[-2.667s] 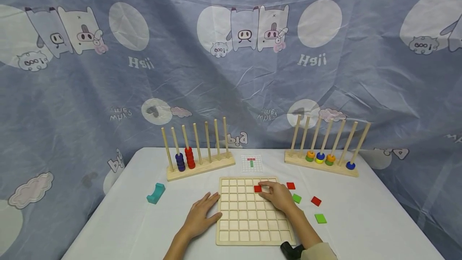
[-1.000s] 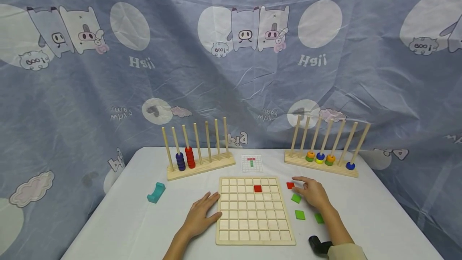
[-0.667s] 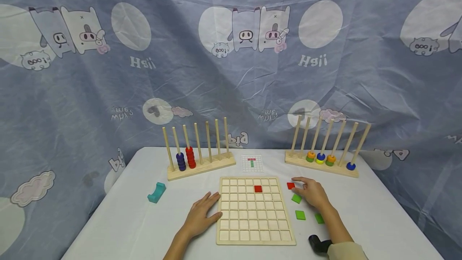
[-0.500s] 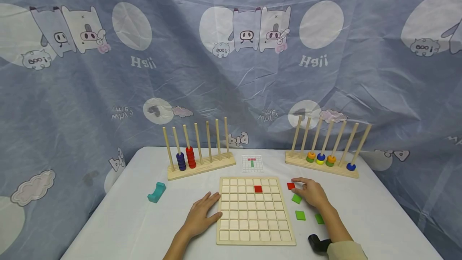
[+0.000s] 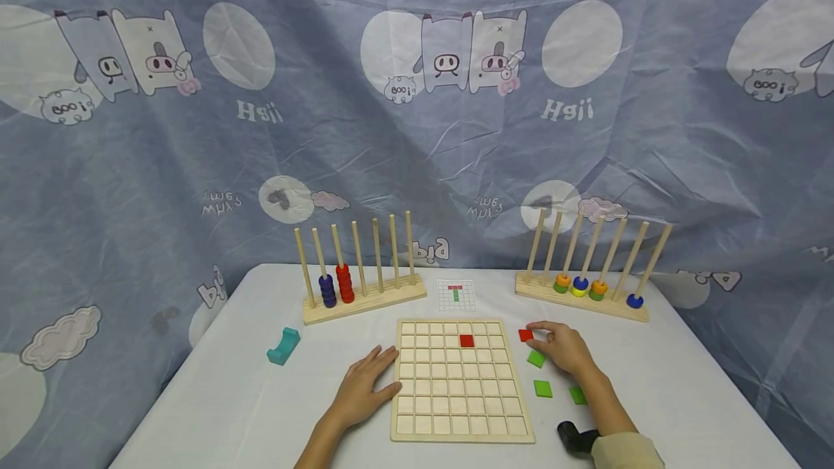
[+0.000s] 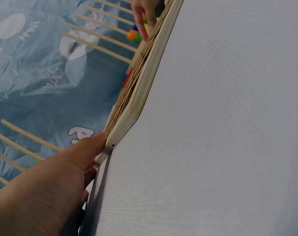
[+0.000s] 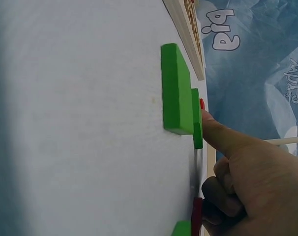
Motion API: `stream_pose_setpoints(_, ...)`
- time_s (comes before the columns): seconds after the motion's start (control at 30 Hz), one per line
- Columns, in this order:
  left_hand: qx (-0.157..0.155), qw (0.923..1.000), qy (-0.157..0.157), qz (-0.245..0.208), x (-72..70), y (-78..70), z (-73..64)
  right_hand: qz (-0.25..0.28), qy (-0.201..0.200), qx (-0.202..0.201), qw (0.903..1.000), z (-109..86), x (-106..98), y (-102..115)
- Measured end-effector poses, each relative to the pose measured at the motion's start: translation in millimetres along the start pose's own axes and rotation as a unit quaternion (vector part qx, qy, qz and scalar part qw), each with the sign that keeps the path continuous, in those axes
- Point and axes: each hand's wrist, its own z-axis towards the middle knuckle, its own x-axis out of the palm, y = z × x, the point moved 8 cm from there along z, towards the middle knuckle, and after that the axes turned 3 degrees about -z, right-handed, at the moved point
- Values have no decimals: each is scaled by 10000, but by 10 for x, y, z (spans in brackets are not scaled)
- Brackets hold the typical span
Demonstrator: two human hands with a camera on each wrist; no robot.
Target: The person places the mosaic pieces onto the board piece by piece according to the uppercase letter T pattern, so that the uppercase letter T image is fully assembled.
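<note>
Near: left hand (image 5: 361, 389) lies against the left edge of the gridded board (image 5: 457, 387), fingers straight and spread, gripping nothing; right hand (image 5: 565, 349) sits off the board's right edge, thumb and forefinger bracketing a loose red tile (image 5: 525, 336) in what looks like a light pinch; that tile lies flat on the white table (image 5: 221, 396), near the board's upper right corner.

Done: one red square (image 5: 466, 341) seated, second row below the board's far edge, fifth cell from its left edge; no other tile is in the grid. Left: three green tiles (image 5: 543, 389) and the bracketed red, all loose beyond the board's right edge; judged against the card (image 5: 456, 295) near the table's far edge, which shows a red bar over a green stem, the work is at an early stage; stem count too small to read.

Far: one peg rack (image 5: 365, 302) by the table's far left corner, another (image 5: 580, 297) by the far right.

Between views: right wrist shows a further, dark red tile (image 7: 196, 216) by the curled fingers, hidden in the head view; left wrist shows the left thumb (image 6: 92, 145) touching the board's rim, side on.
</note>
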Motion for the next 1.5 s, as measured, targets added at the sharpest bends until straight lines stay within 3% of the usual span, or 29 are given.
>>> stream_pose_setpoints(0.8,94,9999,-82,-19,28,-1,-19,-60,-303,-36,9995,-99,-76,41)
stream_pose_setpoints(1.5,-52,10000,13,-2,13,24,6,-341,-288,-751,9962,-333,-40,615)
